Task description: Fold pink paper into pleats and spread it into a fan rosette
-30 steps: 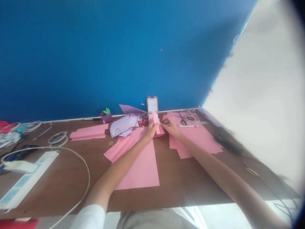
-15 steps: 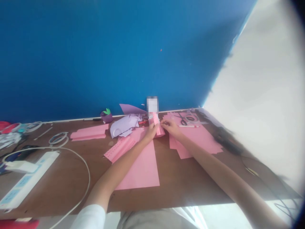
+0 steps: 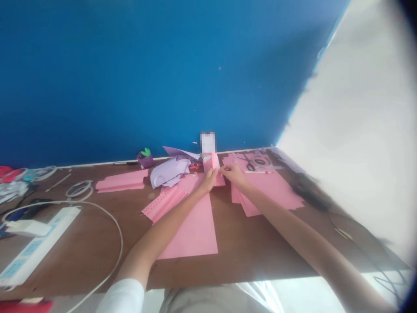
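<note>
My left hand [image 3: 208,179] is closed on a folded piece of pink paper with small red marks [image 3: 219,179], held up off the table. At its right edge my right hand [image 3: 232,172] has its fingers pinched together by the paper; what lies between the fingertips is too small to make out. Below my left forearm lies a flat pink sheet [image 3: 198,230]. A similar marked pink folded paper [image 3: 163,204] rests on its upper left part.
Crumpled purple paper [image 3: 171,169] lies left of my hands, with a pleated pink paper [image 3: 122,180] farther left. Scissors [image 3: 250,165] and a marker [image 3: 259,172] lie on pink sheets [image 3: 276,191] at right. A power strip [image 3: 39,243] with a looping white cable [image 3: 122,234] occupies the left.
The folded pink paper has turned slightly in my left hand and stands more upright. The fingers of my right hand have drawn closer together beside it.
</note>
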